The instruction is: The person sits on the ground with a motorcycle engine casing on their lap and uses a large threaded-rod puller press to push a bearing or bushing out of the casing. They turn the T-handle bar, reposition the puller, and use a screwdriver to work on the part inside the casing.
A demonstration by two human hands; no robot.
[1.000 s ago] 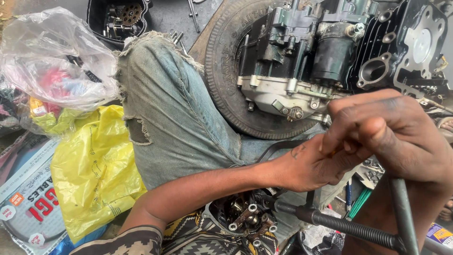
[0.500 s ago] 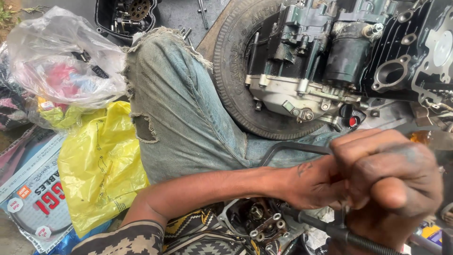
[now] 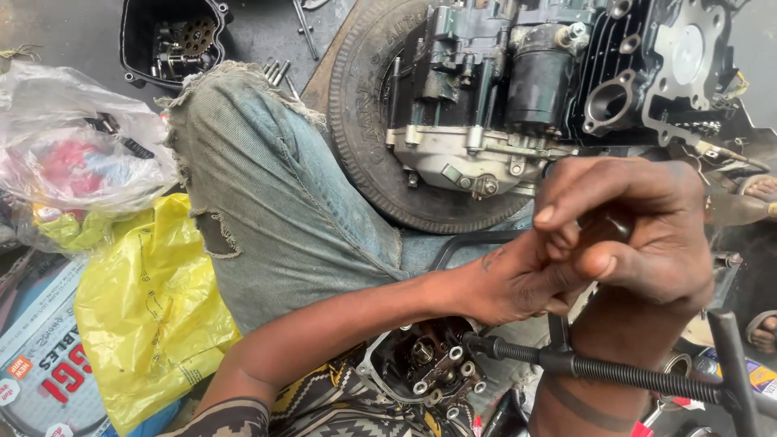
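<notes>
My right hand [image 3: 647, 235] is closed in a fist around a dark handle end [image 3: 609, 223], with the forearm rising from the bottom edge. A black T-shaped socket wrench [image 3: 623, 374] lies across just below it, and a short stem runs up toward the fist. My left hand [image 3: 510, 285] reaches in from the lower left. Its fingers are curled against the underside of the right hand and are partly hidden by it. Under both hands sits an open engine cylinder head [image 3: 421, 362] with valve springs showing.
A motorcycle engine block [image 3: 518, 89] rests on a tyre [image 3: 364, 105] at the top. My knee in torn jeans [image 3: 275, 194] fills the middle. A yellow plastic bag [image 3: 137, 307], a clear bag of parts [image 3: 73, 154] and a black tub of parts [image 3: 170, 40] lie to the left.
The joined hands have risen in view compared with half a second ago. The black wrench bar and the cylinder head now show more fully below them.
</notes>
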